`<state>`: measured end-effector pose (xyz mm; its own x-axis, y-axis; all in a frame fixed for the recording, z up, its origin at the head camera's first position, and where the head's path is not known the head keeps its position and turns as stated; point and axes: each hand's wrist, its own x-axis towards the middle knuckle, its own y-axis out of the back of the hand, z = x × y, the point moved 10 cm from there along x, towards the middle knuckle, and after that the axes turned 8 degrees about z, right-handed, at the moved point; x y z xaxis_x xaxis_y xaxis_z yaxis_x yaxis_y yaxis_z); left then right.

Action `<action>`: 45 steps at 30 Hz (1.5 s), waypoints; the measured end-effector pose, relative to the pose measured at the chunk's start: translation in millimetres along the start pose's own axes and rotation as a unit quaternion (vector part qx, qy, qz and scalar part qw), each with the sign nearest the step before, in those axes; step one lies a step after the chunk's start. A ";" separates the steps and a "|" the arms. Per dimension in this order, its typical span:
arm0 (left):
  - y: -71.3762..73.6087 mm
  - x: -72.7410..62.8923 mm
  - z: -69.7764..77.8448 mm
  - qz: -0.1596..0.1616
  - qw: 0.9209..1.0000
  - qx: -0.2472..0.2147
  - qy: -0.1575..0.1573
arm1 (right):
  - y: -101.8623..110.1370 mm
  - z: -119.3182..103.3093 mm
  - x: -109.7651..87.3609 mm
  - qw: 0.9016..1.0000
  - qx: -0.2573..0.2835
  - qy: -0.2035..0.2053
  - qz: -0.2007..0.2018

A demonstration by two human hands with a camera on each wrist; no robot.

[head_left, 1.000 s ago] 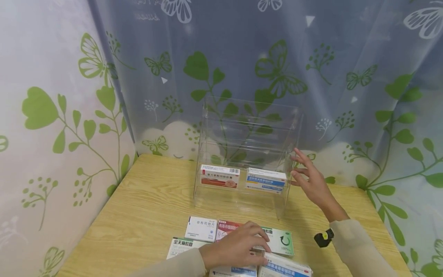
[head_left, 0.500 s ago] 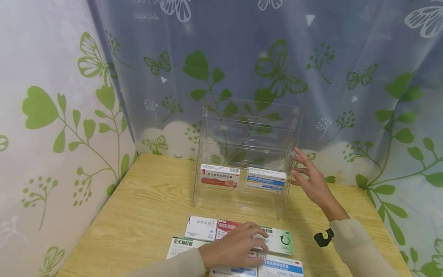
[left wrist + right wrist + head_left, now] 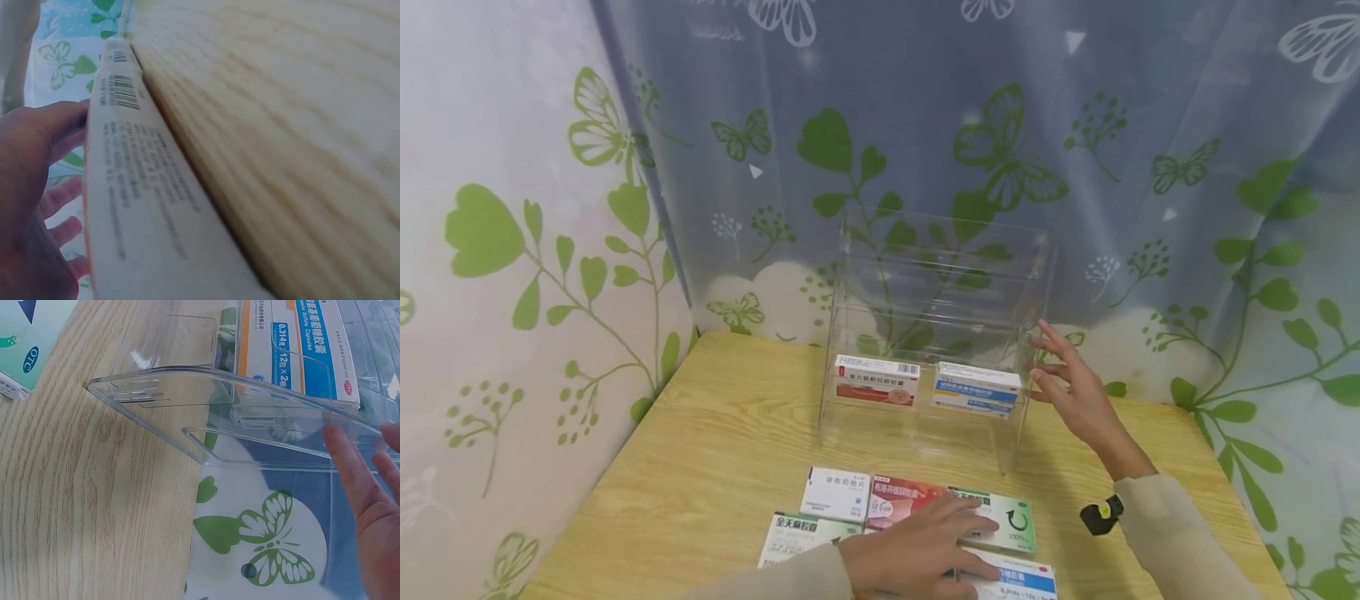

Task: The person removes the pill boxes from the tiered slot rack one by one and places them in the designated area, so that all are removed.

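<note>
My left hand lies with spread fingers over medicine boxes at the table's front. Its fingertips reach a green-and-white box and a blue-and-white box. Past the hand show a red box, a white box and another green-and-white box. In the left wrist view, the hand is beside a box's printed white side. My right hand touches the right side of a clear display rack with extended fingers. A red-and-white box and a blue-and-white box stand on its low shelf.
The wooden table sits in a corner between patterned curtains, one close behind the rack. The rack's upper shelves hold no boxes. A dark device is strapped at my right wrist.
The blue-and-white box under my left hand has turned from slanted to straight in its row. Afterwards that hand shifted slightly right and forward over the boxes, baring more of the red box. My right hand stayed put.
</note>
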<state>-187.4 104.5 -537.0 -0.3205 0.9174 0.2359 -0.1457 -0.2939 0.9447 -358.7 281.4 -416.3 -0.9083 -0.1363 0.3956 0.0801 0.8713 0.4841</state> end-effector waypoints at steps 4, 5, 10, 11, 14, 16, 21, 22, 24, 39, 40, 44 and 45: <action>2.0 0.0 -0.7 0.001 1.000 0.004 0.000 | -0.3 0.4 -0.4 1.000 0.001 0.003 0.001; 2.4 -0.3 -0.7 0.001 1.000 0.006 0.000 | -0.4 0.4 -0.5 1.000 0.002 0.004 0.001; 0.7 -2.5 -3.2 -0.011 1.000 -0.017 0.013 | -0.5 0.1 -1.0 1.000 0.001 0.006 0.000; 0.2 -2.6 -3.7 -0.013 1.000 -0.023 0.016 | -0.2 0.2 -0.9 1.000 0.000 0.007 0.000; -0.9 -2.6 -4.8 -0.012 0.999 -0.032 0.021 | 0.1 0.3 -0.8 1.000 0.000 0.007 0.001; -1.9 -2.2 -4.5 -0.009 0.999 -0.034 0.023 | 0.2 0.7 -1.1 1.000 0.001 0.006 0.001; -12.0 -2.6 -2.6 -0.028 0.999 -0.012 0.024 | -0.2 1.2 -2.0 1.000 0.002 0.003 -0.001; -14.2 -3.0 -2.6 -0.034 0.999 -0.009 0.025 | -0.2 1.1 -2.0 1.000 0.002 0.004 -0.001; -16.8 -4.0 -2.1 -0.043 0.999 0.000 0.025 | -0.1 0.9 -1.9 1.000 0.002 0.005 -0.001; -16.8 -3.7 -9.2 -0.071 0.996 -0.030 0.050 | 1.1 0.8 -0.4 1.000 -0.001 0.006 0.002; -17.1 -3.9 -10.0 -0.076 0.995 -0.034 0.054 | 1.2 0.8 -0.3 1.000 -0.001 0.006 0.002; -17.6 -3.8 -11.1 -0.082 0.994 -0.038 0.058 | 0.7 1.3 -0.5 1.000 -0.002 0.005 0.000; -17.5 -3.8 -11.1 -0.083 0.994 -0.040 0.058 | 0.6 1.6 -0.6 1.000 0.000 0.005 0.000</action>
<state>-194.1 103.2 -557.0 -0.3911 0.9192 0.0466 -0.2787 -0.1665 0.9459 -358.7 282.8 -417.5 -0.9044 -0.1416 0.4026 0.0793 0.8711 0.4846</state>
